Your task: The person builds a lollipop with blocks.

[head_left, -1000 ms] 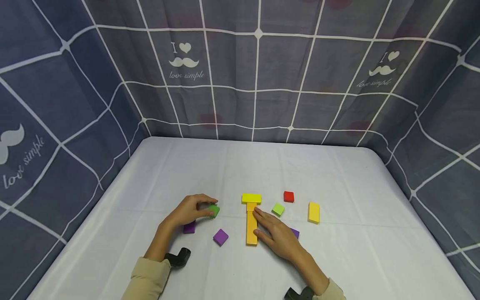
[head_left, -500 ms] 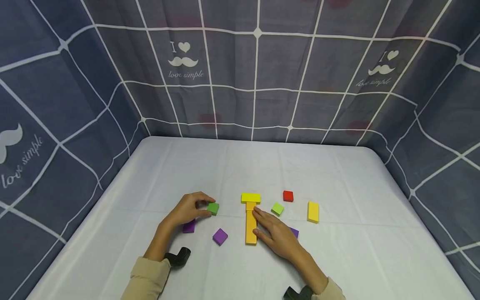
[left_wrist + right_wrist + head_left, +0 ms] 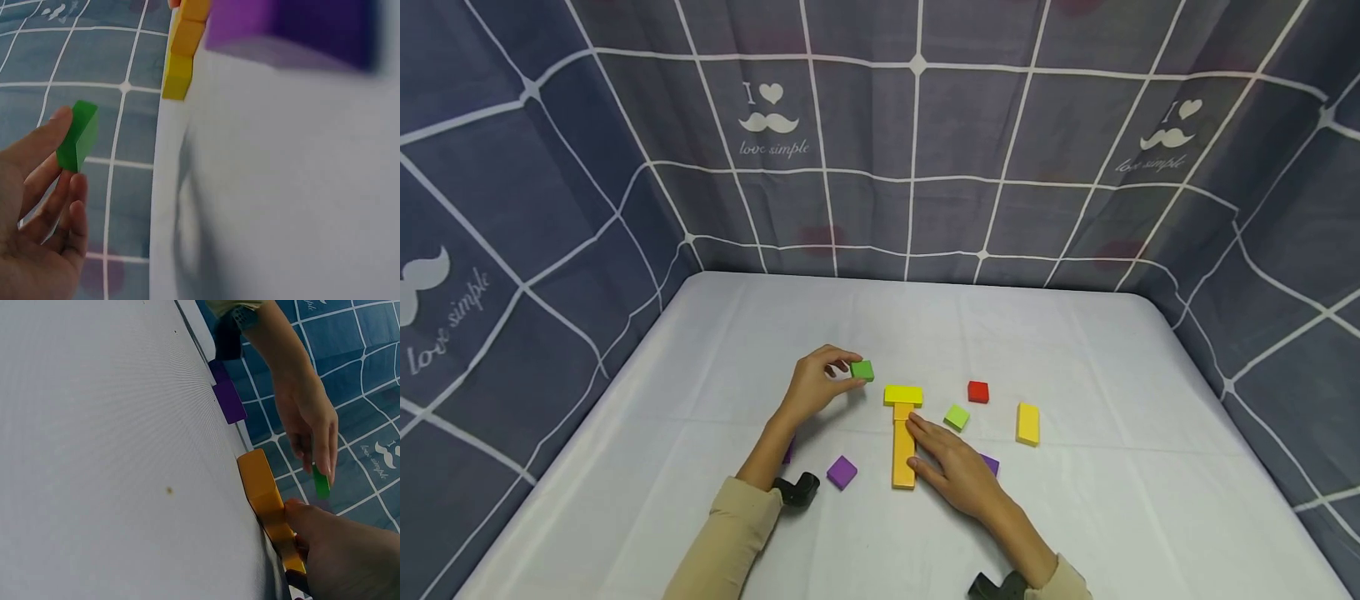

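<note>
My left hand (image 3: 820, 382) pinches a green block (image 3: 862, 371) between thumb and fingers, held above the table; the left wrist view shows the same green block (image 3: 79, 135) at the fingertips. Left of my right hand (image 3: 958, 468) lies a long orange block (image 3: 903, 457), its side touched by those fingers. A short orange piece (image 3: 903, 412) continues it at the far end, capped by a yellow block (image 3: 902, 396) set crosswise. In the right wrist view the thumb of my right hand (image 3: 356, 556) rests against the orange block (image 3: 259, 481).
Loose on the white table (image 3: 1075, 517) lie a light green block (image 3: 957, 417), a red block (image 3: 977, 392), a yellow block (image 3: 1027, 424) and a purple block (image 3: 842, 472). Another purple block (image 3: 991, 464) is partly behind my right hand. A gridded curtain (image 3: 880, 150) surrounds the far sides.
My left hand has lifted the green block and carried it forward and right, close to the crosswise yellow block. My right hand has stayed beside the long orange block.
</note>
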The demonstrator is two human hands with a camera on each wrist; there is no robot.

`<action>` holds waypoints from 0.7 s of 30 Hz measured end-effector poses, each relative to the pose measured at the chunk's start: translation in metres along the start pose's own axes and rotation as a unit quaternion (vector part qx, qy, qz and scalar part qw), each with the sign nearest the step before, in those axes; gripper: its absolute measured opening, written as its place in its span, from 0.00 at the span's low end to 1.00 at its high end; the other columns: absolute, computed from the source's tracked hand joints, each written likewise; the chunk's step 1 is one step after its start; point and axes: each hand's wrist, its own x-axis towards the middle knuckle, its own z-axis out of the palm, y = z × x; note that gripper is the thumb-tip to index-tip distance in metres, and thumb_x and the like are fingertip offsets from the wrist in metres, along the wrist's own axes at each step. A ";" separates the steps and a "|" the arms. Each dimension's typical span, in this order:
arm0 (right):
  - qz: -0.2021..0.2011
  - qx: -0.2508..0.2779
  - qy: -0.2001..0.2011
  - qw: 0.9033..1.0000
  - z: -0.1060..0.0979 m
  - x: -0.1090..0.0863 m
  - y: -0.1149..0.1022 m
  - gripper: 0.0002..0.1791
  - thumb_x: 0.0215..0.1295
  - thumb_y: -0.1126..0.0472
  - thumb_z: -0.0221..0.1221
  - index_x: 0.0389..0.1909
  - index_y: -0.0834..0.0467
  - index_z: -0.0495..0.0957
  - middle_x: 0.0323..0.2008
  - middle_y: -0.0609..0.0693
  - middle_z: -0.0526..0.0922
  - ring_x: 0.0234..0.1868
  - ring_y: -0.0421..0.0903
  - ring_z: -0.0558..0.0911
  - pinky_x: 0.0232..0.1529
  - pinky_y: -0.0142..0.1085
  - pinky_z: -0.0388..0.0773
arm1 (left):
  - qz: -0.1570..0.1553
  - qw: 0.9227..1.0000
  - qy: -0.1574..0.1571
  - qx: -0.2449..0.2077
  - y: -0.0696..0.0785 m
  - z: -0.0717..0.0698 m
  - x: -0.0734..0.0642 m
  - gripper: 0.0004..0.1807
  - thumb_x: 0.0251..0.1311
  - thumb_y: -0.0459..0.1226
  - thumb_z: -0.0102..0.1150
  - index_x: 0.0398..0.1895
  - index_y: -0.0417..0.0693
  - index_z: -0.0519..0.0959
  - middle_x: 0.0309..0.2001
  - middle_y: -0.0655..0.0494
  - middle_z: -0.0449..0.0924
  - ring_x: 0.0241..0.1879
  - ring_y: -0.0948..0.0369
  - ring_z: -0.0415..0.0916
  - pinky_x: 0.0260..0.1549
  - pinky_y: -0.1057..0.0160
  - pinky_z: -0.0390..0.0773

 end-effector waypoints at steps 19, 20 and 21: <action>0.003 -0.004 -0.007 1.000 -0.002 0.000 0.000 0.31 0.66 0.46 0.52 0.67 0.52 0.61 0.68 0.43 0.59 0.66 0.45 0.61 0.63 0.44 0.60 | -0.020 0.997 -0.072 0.000 0.011 0.038 0.032 0.17 0.44 0.35 0.72 0.41 0.44 0.83 0.38 0.52 0.79 0.36 0.55 0.76 0.34 0.65 0.78; 0.002 -0.002 -0.007 1.000 -0.002 0.000 0.000 0.31 0.66 0.46 0.52 0.67 0.52 0.61 0.68 0.43 0.60 0.66 0.45 0.61 0.63 0.44 0.60 | -0.022 0.997 -0.073 0.000 0.011 0.039 0.032 0.17 0.44 0.34 0.72 0.41 0.44 0.83 0.38 0.53 0.79 0.36 0.56 0.76 0.33 0.65 0.78; 0.001 -0.002 -0.006 1.000 -0.001 0.000 0.000 0.31 0.66 0.46 0.52 0.67 0.52 0.61 0.68 0.43 0.60 0.66 0.45 0.61 0.63 0.44 0.60 | -0.023 0.997 -0.075 -0.001 0.011 0.041 0.032 0.17 0.43 0.34 0.72 0.41 0.44 0.83 0.38 0.53 0.79 0.36 0.56 0.77 0.33 0.65 0.78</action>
